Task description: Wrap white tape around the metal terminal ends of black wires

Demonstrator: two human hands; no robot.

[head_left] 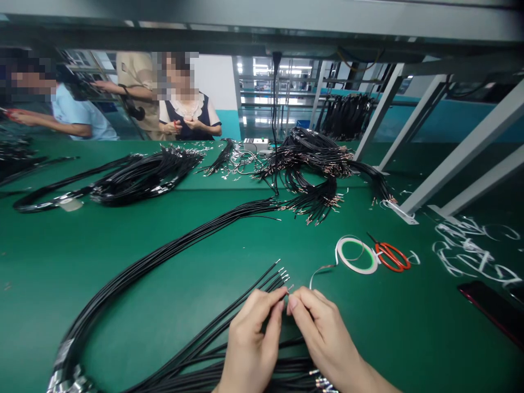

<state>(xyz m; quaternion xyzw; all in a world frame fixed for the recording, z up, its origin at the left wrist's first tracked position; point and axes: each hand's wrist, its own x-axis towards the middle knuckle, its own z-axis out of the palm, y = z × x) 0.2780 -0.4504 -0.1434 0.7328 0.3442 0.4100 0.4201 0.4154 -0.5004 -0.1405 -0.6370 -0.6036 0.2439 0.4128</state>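
My left hand [254,334] is closed in a pinch at the end of a thin black cable, with a small metal tip [291,287] showing just past the fingertips. Right beside it, my right hand [325,330] also pinches with thumb and forefinger; what lies between those fingers is hidden. Several black cables with bare metal ends [282,275] fan out on the table behind my left hand. They belong to a long bundle of black cables [164,250] that curves round the left. More metal cable ends [321,379] lie under my right wrist.
On the green table [196,295] lie a roll of white tape [341,263], orange-handled scissors [393,256], white scraps [470,248] and a dark phone [491,311]. Coiled black cables [311,150] are heaped behind. Grey metal struts [462,147] slant at right. Other people [190,117] are across the table.
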